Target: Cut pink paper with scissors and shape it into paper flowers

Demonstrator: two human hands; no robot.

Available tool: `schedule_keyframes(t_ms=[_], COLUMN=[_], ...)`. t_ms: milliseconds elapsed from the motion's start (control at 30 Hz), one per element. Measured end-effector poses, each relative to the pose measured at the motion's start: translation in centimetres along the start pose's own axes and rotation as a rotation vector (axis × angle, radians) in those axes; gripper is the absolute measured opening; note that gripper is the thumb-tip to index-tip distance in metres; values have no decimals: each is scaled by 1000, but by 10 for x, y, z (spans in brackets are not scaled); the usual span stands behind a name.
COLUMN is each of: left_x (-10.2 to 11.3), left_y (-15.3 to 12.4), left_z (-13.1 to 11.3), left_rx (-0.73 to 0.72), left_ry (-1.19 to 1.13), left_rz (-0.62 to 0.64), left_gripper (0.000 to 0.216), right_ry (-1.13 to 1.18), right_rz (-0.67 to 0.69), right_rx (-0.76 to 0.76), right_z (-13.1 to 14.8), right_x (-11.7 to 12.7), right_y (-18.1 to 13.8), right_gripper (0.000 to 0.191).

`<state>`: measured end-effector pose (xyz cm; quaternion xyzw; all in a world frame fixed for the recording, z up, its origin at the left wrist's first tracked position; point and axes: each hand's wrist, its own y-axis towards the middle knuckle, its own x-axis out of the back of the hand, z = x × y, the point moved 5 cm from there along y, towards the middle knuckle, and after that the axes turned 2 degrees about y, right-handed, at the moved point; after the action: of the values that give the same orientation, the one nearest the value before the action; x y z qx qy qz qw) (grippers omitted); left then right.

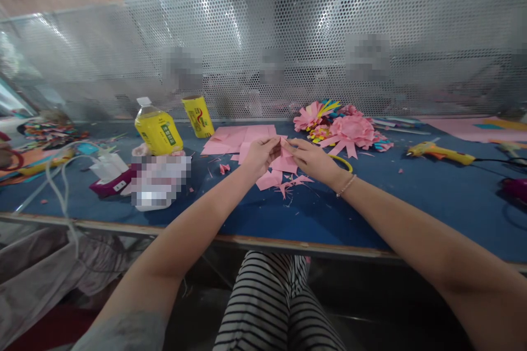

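Observation:
Between the fingertips of both my hands is a small piece of pink paper (284, 148), pinched from either side above the table. My left hand (262, 156) closes on its left edge, and my right hand (307, 160) grips its right edge. Its exact shape is partly covered by my fingers. Under and behind my hands lie pink paper sheets (222, 140), with cut pink scraps (284, 184) just in front. A yellow ring-shaped handle (342, 163) shows beside my right hand.
Pink paper flowers (352, 130) are heaped to the right, near a yellow glue gun (442, 152). On the left stand a bottle of yellow liquid (158, 129), a yellow can (198, 116) and a purple power strip (113, 184) with white cables. A perforated metal panel (247, 38) rises behind the blue table (263, 225).

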<state>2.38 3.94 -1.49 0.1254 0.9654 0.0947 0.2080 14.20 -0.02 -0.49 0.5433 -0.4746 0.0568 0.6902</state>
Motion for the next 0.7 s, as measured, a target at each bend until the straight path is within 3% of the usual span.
schedule_keyframes(t_ms=[700], left_x=[-4], left_y=[-6], left_z=[-8], left_rx=[-48], left_ry=[-64], left_rz=[86], left_gripper=[7], right_ry=[-30], right_rz=[-31], right_rx=[50], right_z=[2], right_x=[5], right_y=[-1], right_gripper=[49])
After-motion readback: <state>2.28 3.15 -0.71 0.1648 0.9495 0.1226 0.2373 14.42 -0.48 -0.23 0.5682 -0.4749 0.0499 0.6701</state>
